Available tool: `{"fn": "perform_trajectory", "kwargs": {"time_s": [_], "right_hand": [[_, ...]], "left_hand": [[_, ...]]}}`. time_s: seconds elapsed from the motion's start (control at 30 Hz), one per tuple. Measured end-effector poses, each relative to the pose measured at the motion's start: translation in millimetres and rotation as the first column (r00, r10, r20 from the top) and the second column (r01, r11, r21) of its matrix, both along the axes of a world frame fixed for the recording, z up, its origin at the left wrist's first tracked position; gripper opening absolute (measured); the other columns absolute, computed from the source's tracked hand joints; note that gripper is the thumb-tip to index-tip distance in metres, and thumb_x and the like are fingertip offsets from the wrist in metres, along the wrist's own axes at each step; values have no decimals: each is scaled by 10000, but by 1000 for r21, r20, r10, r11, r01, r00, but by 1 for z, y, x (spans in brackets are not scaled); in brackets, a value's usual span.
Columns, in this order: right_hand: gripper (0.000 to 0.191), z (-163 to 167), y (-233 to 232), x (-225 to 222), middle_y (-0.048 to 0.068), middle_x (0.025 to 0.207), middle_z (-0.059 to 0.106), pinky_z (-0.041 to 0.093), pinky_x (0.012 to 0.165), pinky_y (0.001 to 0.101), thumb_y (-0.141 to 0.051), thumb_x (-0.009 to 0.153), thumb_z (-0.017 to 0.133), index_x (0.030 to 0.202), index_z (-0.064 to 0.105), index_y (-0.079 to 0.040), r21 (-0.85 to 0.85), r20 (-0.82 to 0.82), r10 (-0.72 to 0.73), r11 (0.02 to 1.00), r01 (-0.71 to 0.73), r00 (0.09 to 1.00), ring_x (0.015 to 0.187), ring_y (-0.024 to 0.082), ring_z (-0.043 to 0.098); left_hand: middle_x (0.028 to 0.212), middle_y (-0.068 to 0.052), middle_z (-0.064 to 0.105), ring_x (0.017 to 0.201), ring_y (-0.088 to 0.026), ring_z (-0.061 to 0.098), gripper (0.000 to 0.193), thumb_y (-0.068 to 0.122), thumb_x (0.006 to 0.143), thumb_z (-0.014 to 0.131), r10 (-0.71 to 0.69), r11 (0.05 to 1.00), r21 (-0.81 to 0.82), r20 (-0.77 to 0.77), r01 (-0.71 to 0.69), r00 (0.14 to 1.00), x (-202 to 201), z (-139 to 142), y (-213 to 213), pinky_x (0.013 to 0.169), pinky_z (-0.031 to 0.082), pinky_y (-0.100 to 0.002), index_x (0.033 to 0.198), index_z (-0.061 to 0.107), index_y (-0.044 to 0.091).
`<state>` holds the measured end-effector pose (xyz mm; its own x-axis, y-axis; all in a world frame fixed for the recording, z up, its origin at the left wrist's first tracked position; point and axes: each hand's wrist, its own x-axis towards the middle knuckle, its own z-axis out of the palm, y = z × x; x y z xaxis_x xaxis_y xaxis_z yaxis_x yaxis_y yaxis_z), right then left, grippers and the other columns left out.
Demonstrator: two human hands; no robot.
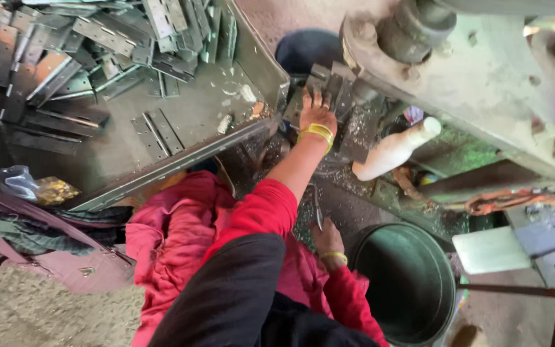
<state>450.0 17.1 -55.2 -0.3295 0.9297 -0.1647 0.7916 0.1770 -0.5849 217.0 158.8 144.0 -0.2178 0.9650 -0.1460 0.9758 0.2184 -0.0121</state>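
The left hand [317, 110] lies flat, fingers spread, on a small stack of grey metal hinge plates [326, 82] under the press machine [483, 71], straight ahead of it. The right hand [326, 236] sits low beside the round bucket [419, 321], gripping a thin metal tool [317, 207]. More hinges fill the tray [181, 115] to the left.

A metal workshop: heaped steel hinge plates [85, 45] upper left, grimy heavy press machine [476, 71] upper right, filings below.
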Motion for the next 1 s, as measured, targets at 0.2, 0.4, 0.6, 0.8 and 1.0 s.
{"fn": "perform_trajectory", "kwargs": {"time_s": [0.2, 0.4, 0.6, 0.8, 1.0], "right_hand": [[410, -16, -1, -2, 282, 933, 708, 513, 801, 566, -421, 932, 622, 1032, 619, -24, -27, -52, -53, 998, 51, 997, 950, 495, 673], [410, -25, -21, -9, 299, 971, 688, 512, 777, 587, -396, 914, 647, 1089, 599, -29, 24, 18, -38, 999, 38, 999, 939, 521, 650], [520, 129, -6, -21, 314, 1141, 607, 512, 850, 533, -359, 923, 706, 1239, 553, 24, 669, 22, -28, 743, 7, 999, 1036, 504, 608], [423, 231, -8, -47, 241, 1197, 554, 454, 946, 511, -194, 959, 727, 1306, 588, 3, 646, -339, 29, 734, 211, 940, 1120, 452, 571], [334, 235, -4, -49, 193, 1165, 531, 451, 962, 492, -194, 997, 720, 1266, 618, -24, 643, -428, 47, 718, 268, 903, 1120, 398, 572]], "left_hand": [[1700, -54, 169, 1568, -356, 66, 520, 137, 962, 478, 20, 1000, 5, 8, -20, 1000, 0, 23, -8, 1189, -49, -652, 1480, 506, 112], [1704, -57, 253, 1594, -343, 125, 471, 183, 1039, 407, -15, 998, 64, -7, 15, 1000, -10, 14, -3, 1242, -12, -653, 1486, 549, 134], [1680, -78, 224, 1506, -320, 103, 735, 487, 976, 390, -59, 987, 154, 76, 47, 995, 2, -1, -55, 1186, -18, -608, 1603, 325, 109], [1521, -56, 535, 1488, -241, 425, 329, 229, 1012, 525, -273, 863, 380, -207, 334, 939, -9, -26, -147, 1296, 200, -532, 1325, 605, 166], [1302, -146, 608, 1223, -297, 551, 431, 256, 874, 576, -114, 797, 604, 149, 0, 982, 34, 26, -70, 1053, 384, -565, 1263, 635, 81]]}}
